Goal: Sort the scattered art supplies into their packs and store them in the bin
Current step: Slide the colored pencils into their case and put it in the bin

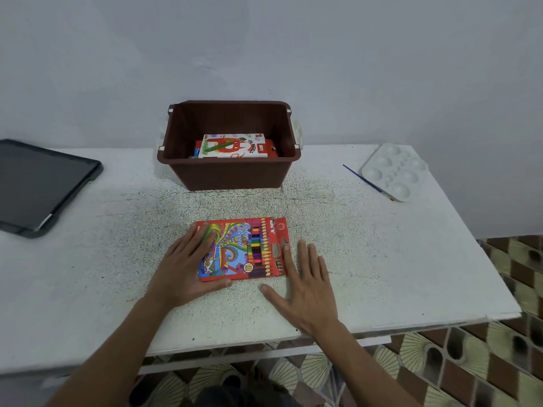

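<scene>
The colour pencil pack [244,249] is laid flat on the near middle of a white, dark-speckled table [382,259], above patterned floor tiles [499,362]. Its red card is printed with swirls and a row of pencils. It is pressed by the left hand [185,268] with straight fingers; the right hand [305,286] is spread flat beside it, forefinger touching its edge. Behind, a brown bin [232,174] is set against a grey wall [264,39].
</scene>
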Tool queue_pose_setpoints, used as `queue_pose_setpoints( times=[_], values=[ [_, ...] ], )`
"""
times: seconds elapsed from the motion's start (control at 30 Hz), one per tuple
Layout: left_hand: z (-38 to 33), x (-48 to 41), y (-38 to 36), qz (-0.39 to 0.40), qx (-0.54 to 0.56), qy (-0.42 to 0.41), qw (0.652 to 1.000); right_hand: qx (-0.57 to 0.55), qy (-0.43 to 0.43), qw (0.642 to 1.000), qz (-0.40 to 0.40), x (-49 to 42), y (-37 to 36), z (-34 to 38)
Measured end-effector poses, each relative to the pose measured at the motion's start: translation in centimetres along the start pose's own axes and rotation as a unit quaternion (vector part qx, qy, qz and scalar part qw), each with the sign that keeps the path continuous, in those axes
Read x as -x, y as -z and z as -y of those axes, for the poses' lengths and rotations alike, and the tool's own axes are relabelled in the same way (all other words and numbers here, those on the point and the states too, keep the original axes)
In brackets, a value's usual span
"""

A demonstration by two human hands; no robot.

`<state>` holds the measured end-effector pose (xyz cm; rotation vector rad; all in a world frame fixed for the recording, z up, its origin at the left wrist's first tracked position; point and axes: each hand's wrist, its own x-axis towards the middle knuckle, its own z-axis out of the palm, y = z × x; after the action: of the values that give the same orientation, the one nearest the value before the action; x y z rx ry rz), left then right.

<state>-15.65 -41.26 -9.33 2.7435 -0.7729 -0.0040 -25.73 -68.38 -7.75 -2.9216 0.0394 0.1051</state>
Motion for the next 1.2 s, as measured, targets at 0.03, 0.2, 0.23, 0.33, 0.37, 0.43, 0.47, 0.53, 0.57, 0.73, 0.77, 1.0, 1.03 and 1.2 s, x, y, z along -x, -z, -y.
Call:
queue_pose_setpoints(
  times=[0.03,0.2,0.23,0.33,0.37,0.43,0.47,0.53,0.57,0.73,0.77,1.0,1.03,1.2],
  values=[
    [0.0,0.0,0.0,-0.001,0.000,0.000,1.000,0.001,0.000,1.000,0.002,0.0,-0.1,0.1],
    [-0.1,0.1,0.0,-0.005,0.002,-0.001,1.000,0.004,0.007,1.000,0.007,0.2,-0.1,0.2],
    [-0.1,0.1,0.0,-0.005,0.003,-0.001,1.000,0.002,0.010,1.000,0.001,0.4,-0.2,0.2],
    [-0.1,0.0,0.0,-0.005,0.008,-0.001,1.000,0.000,0.011,1.000,-0.005,1.1,-0.2,0.1],
    [-0.1,0.0,0.0,-0.005,0.008,0.001,1.000,0.001,0.008,1.000,-0.003,1.3,-0.4,0.2],
    [-0.1,0.0,0.0,-0.006,0.008,0.002,1.000,0.000,-0.001,1.000,-0.002,1.4,-0.6,0.5],
    [-0.1,0.0,0.0,-0.005,0.008,0.002,1.000,0.001,-0.002,1.000,-0.003,1.4,-0.7,0.7],
    [-0.1,0.0,0.1,-0.003,0.004,0.001,1.000,0.001,-0.001,1.000,-0.007,1.4,-0.9,0.8],
    [-0.2,-0.1,0.1,-0.003,0.002,0.001,1.000,0.000,-0.001,1.000,-0.007,1.4,-0.9,0.7],
    [-0.1,0.0,0.1,0.001,-0.003,0.003,1.000,-0.007,-0.006,1.000,0.003,1.1,-0.1,0.7],
    [-0.1,0.0,0.0,0.003,-0.003,0.002,1.000,-0.009,-0.009,1.000,0.008,0.9,0.1,0.8],
    [-0.1,0.0,0.0,0.003,0.002,0.001,1.000,-0.001,-0.005,1.000,0.018,-0.1,0.1,1.2],
    [-0.1,0.0,0.0,0.004,0.003,0.002,1.000,0.002,0.000,1.000,0.017,-0.1,0.2,1.0],
    [-0.2,0.1,0.2,0.000,0.006,0.001,1.000,-0.051,-0.008,0.999,-0.001,-0.5,0.6,0.8]
  ],
)
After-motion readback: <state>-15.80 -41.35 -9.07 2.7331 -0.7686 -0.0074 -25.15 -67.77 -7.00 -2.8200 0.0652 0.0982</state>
